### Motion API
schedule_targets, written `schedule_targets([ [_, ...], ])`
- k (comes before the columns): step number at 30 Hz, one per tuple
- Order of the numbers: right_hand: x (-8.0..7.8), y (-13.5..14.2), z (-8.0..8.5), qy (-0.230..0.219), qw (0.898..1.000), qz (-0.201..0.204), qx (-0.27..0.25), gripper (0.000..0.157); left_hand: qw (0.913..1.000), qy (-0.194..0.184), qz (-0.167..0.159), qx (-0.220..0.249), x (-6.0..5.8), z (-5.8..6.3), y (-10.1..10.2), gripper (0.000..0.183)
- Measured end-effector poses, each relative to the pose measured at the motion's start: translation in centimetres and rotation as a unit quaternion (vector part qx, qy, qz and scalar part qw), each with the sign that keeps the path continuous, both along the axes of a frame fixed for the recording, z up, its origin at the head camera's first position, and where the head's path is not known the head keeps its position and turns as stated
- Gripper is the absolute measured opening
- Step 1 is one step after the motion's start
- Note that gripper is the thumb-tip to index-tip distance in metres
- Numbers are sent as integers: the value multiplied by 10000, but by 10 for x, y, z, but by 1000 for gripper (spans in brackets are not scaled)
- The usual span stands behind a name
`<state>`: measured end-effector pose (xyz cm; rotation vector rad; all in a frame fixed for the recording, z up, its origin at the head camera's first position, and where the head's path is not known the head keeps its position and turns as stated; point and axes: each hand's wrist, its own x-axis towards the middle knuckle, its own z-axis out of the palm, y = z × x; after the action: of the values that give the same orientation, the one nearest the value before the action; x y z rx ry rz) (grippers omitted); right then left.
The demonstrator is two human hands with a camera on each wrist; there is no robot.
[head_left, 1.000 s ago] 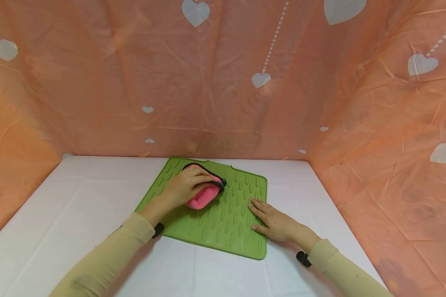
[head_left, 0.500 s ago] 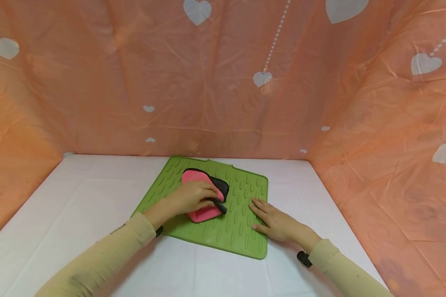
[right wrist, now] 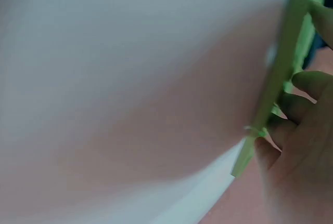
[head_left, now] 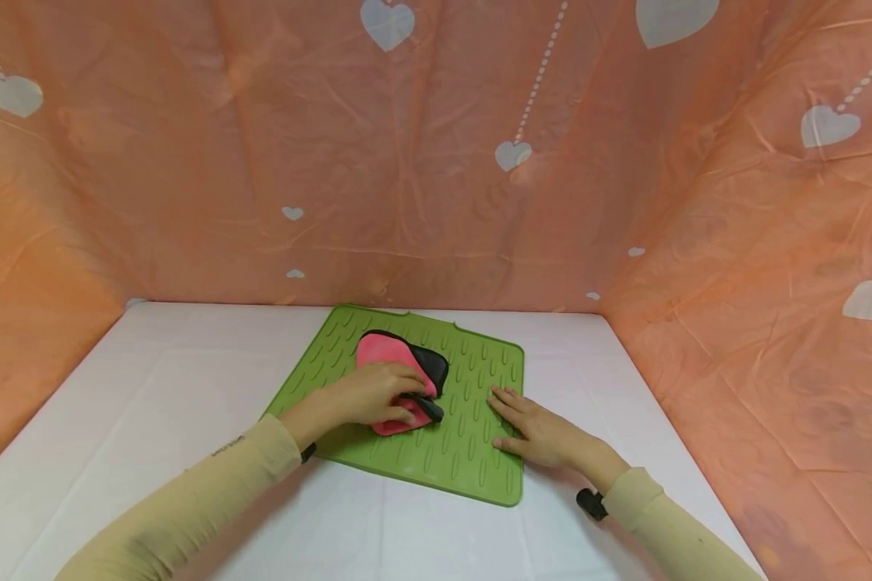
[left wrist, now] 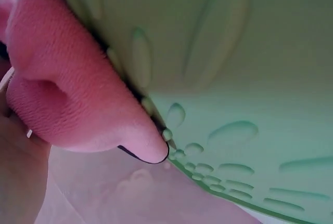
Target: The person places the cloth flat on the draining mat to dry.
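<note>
A pink cloth with dark edging and a black underside [head_left: 383, 349] lies bunched on a green ridged mat [head_left: 472, 452]. My left hand [head_left: 371, 394] grips the cloth from above, fingers curled into its folds, with a dark fold showing beside the fingertips. In the left wrist view the plush pink side of the cloth [left wrist: 78, 83] rests against the raised ridges. My right hand [head_left: 541, 432] rests on the mat's right edge with fingers spread and fairly straight. The right wrist view shows those fingers along the mat's green rim [right wrist: 281, 68].
The mat lies at an angle on a white-covered table [head_left: 189, 387]. An orange curtain with white hearts [head_left: 436, 202] hangs behind and on both sides. A black band [head_left: 592, 504] sits at my right wrist.
My left hand has drawn the cloth slightly nearer across the mat, and more of its pink and black sides shows. The last half second brings little motion. My right hand stays put.
</note>
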<state>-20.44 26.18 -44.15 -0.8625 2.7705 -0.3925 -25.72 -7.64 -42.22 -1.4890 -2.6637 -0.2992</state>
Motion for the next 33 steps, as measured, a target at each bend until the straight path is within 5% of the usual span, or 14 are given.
schedule_targets([
  [7, -12, -9, 13, 116, 9942, -341, -1009, 70, 9960, -403, 266, 748, 0, 7, -9, 42],
  [12, -24, -29, 22, 458, 9799, -587, -1850, 59, 9832, -511, 794, 1563, -4, 11, -19, 37],
  [18, -35, -61, 27, 638, 9594, -936, -2583, 48, 9465, -389, 1254, 2947, -18, 10, -33, 30],
  [22, -41, -82, 27, 481, 9475, -1099, -2965, 43, 9202, -546, 1760, 3454, -28, 8, -41, 26],
  [28, -45, -103, 22, -74, 9371, -1428, -3185, 38, 8912, -1190, 2460, 3620, -33, 1, -50, 31],
  [33, -46, -111, 15, -303, 9402, -1431, -3077, 35, 8758, -1761, 2961, 3382, -34, -6, -53, 33],
])
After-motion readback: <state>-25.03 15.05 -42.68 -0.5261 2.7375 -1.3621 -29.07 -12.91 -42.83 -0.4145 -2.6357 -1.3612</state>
